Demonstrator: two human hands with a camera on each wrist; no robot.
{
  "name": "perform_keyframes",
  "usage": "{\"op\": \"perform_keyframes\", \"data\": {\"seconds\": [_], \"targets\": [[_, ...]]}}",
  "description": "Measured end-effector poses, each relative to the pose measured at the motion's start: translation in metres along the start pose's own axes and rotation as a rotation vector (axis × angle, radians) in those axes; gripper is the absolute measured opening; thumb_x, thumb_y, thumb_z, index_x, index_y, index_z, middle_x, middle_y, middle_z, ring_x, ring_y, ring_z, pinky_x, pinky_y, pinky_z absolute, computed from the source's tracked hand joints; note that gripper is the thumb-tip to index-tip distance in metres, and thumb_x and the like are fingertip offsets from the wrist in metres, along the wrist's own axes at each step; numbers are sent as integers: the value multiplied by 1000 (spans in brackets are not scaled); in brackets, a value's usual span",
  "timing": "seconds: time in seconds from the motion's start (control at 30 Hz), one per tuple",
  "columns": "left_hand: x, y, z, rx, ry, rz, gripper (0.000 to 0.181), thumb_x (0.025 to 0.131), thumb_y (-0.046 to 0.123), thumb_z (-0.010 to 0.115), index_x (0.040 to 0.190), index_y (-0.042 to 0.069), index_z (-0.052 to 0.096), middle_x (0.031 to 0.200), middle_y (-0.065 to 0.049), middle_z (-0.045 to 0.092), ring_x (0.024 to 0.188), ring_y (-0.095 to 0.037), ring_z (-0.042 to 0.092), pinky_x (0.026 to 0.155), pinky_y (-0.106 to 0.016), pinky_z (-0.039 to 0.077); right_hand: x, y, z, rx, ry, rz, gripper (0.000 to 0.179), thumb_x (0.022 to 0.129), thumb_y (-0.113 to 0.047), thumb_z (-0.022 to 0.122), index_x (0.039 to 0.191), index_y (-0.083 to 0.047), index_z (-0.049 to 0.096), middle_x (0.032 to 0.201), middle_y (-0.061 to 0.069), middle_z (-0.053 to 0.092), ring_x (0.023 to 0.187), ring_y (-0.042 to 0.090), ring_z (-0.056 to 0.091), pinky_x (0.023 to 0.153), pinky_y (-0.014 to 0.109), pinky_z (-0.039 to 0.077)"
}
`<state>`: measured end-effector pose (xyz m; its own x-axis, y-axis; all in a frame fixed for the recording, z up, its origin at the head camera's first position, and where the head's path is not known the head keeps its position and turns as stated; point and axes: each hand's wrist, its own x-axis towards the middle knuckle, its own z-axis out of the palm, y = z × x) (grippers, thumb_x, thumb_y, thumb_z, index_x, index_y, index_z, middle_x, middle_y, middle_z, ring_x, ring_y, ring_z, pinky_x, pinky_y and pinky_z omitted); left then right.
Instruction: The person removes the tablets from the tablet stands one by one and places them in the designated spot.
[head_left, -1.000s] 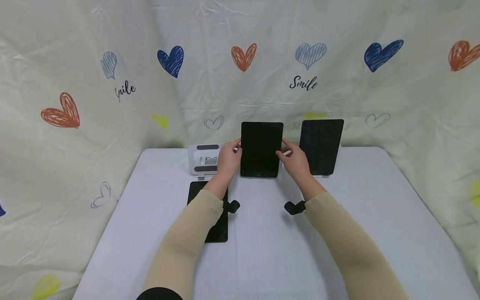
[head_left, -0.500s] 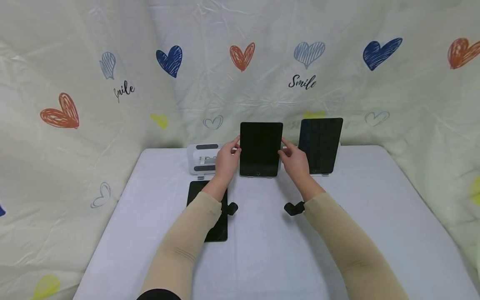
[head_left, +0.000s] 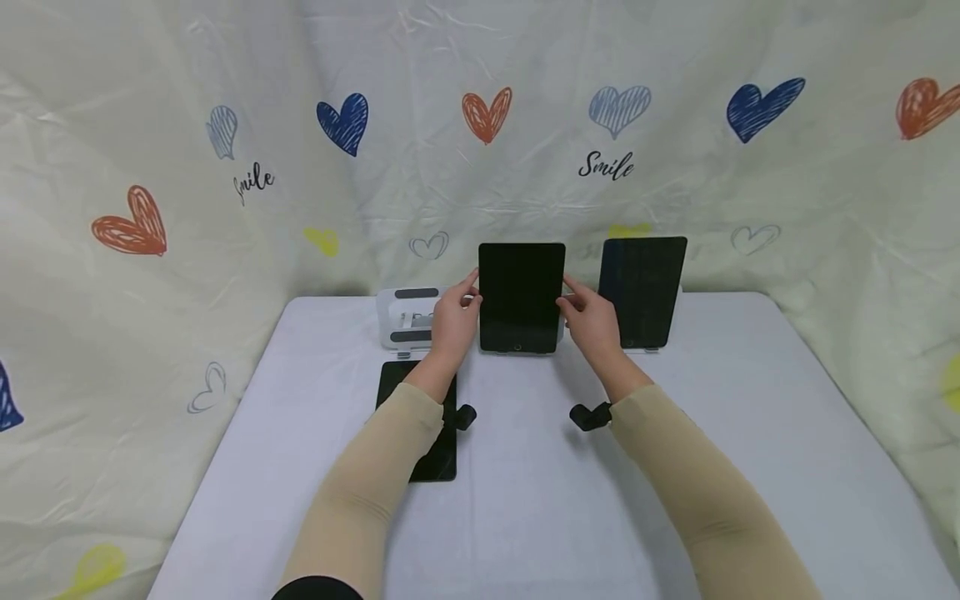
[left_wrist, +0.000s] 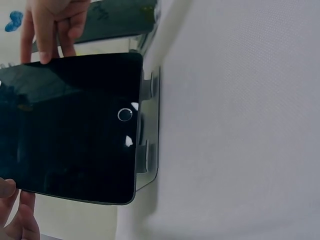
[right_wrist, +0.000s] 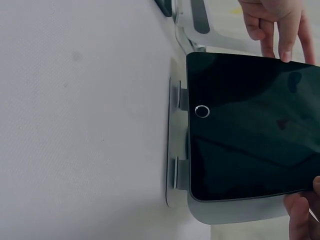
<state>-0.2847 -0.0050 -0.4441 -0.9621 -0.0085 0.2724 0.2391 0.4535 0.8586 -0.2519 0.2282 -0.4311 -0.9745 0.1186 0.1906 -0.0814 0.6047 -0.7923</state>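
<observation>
A black tablet (head_left: 522, 296) leans upright on a grey stand (left_wrist: 152, 125) at the table's far side. My left hand (head_left: 453, 321) pinches its left edge between thumb and fingers. On the opposite edge, my right hand (head_left: 592, 323) pinches it the same way. Two hooked lips of the stand show at the tablet's lower edge in both wrist views; whether the edge rests fully in them I cannot tell. Most of the stand is hidden behind the tablet. Fingertips behind the screen are partly hidden.
To the right, a second tablet (head_left: 642, 292) leans on another stand. At left, a white stand (head_left: 397, 321) with dark pads carries no tablet. A third tablet (head_left: 442, 454) lies flat on the white-covered table (head_left: 525, 500), partly under my left forearm. A heart-printed curtain (head_left: 420, 183) hangs behind.
The tablet has shifted very slightly left between my hands. My right thumb has slid slightly outward toward the tablet's edge. The other tablets stay in place.
</observation>
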Motion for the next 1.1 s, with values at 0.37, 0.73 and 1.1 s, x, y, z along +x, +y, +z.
{"op": "perform_keyframes", "data": {"seconds": [0.37, 0.73, 1.1], "targets": [[-3, 8, -9, -20, -18, -27, 50, 101, 18, 60, 145, 39, 49, 111, 4, 62, 98, -13, 61, 77, -29, 53, -4, -9, -5, 67, -2, 18, 48, 101, -22, 59, 148, -28, 48, 116, 11, 70, 92, 32, 68, 70, 33, 54], [-12, 12, -17, -20, -51, -33, 52, 100, 17, 61, 145, 40, 49, 108, 3, 63, 95, -14, 63, 70, -29, 51, -11, -14, -14, 75, -62, 47, 51, 101, -25, 60, 149, -32, 45, 117, 9, 70, 87, 31, 67, 65, 27, 53], [-32, 19, -26, -2, -84, -52, 53, 98, 15, 63, 145, 35, 51, 106, 2, 65, 90, -16, 62, 66, -30, 49, -25, -18, -24, 90, -138, 75, 52, 101, -21, 60, 150, -27, 45, 113, 11, 70, 87, 32, 65, 72, 40, 57]]}}
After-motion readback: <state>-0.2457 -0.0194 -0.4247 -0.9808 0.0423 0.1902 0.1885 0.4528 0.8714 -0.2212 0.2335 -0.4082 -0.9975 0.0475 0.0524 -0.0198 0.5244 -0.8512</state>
